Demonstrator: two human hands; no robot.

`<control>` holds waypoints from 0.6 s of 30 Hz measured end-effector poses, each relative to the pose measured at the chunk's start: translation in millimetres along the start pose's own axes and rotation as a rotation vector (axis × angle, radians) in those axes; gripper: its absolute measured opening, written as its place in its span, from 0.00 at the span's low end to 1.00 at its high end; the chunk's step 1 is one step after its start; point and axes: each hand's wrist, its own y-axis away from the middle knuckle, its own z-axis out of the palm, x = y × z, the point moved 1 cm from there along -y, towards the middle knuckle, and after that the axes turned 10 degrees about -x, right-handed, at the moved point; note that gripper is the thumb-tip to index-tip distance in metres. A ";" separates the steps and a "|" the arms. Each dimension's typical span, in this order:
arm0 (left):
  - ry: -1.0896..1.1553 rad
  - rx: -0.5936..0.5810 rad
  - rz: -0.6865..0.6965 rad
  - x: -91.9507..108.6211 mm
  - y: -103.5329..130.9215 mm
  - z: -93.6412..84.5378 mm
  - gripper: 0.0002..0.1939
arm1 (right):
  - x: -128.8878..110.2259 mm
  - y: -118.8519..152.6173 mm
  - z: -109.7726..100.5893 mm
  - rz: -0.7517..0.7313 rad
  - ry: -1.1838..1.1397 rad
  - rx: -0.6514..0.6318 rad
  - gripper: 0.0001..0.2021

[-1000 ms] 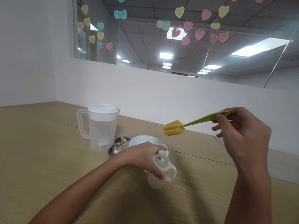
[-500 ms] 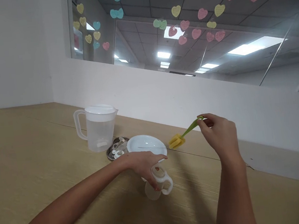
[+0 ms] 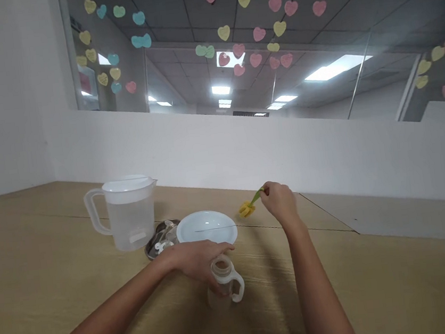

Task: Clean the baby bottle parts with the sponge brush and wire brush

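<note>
My left hand [image 3: 196,260] is wrapped round a clear baby bottle [image 3: 222,280] that stands on the table, its white side handle pointing right. The bottle has no lid, and its mouth faces up; my palm and fingers cover its left side. In my right hand [image 3: 279,201] is the thin green handle of a bottle brush, pinched near its end. The yellow sponge head [image 3: 246,209] of the brush hangs in the air, beyond the bottle and to the right of a white bowl [image 3: 207,222].
A lidded translucent pitcher [image 3: 132,220] stands at the left on the wooden table [image 3: 59,282]. Between pitcher and bowl lies a metal tray [image 3: 151,248] with small white and clear parts. Behind is a white wall with a window bearing heart-shaped notes.
My view has turned, so the table things sit lower and further left. The right hand with the brush has moved a little farther away. My left hand still holds the bottle.
</note>
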 end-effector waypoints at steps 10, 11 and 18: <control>-0.015 -0.022 0.008 -0.4 -1.0 -2.6 0.50 | 18.6 -10.3 24.2 -0.041 -0.101 -0.479 0.05; -0.002 -0.027 0.020 -0.6 0.1 -4.1 0.51 | 21.6 -9.9 25.2 -0.034 -0.114 -0.552 0.05; 0.277 0.183 0.051 -10.2 30.6 -37.7 0.51 | 22.7 -8.4 47.9 0.032 -0.109 -0.963 0.05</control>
